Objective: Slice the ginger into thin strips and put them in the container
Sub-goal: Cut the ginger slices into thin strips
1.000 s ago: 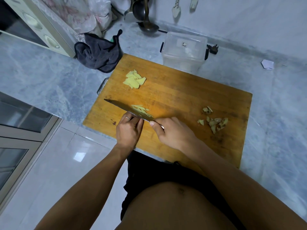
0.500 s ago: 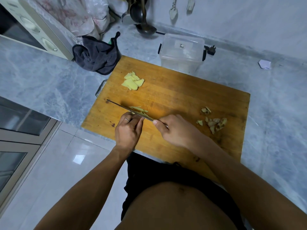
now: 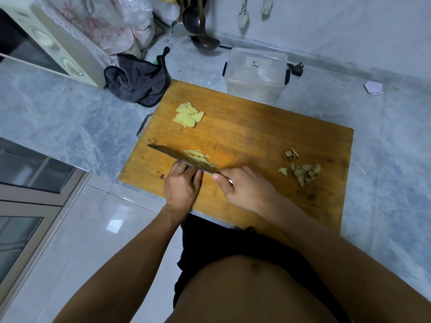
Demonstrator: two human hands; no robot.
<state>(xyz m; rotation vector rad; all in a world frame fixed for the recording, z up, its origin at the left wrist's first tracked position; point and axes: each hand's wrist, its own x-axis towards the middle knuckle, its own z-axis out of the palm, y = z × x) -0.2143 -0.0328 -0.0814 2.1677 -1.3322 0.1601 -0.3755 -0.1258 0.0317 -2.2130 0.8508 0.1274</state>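
We see a wooden cutting board [image 3: 268, 136], matt, with a worn and stained grain. The knife [image 3: 177, 158] has a metal blade with a dull shine. The container [image 3: 255, 73] is of clear, slightly cloudy plastic with dark clips. The ginger slices [image 3: 189, 115] look pale yellow, moist and smooth, while the peel scraps [image 3: 303, 171] look rough and brownish. The countertop [image 3: 70, 117] looks like polished grey stone with veins. The dark cloth [image 3: 140, 85] is soft and matt. The floor tiles [image 3: 93, 229] are glossy.

Pale yellow ginger slices [image 3: 188, 114] are lying on an orange-brown board [image 3: 268, 136]; the surface [image 3: 70, 113] is showing grey-blue marbling.
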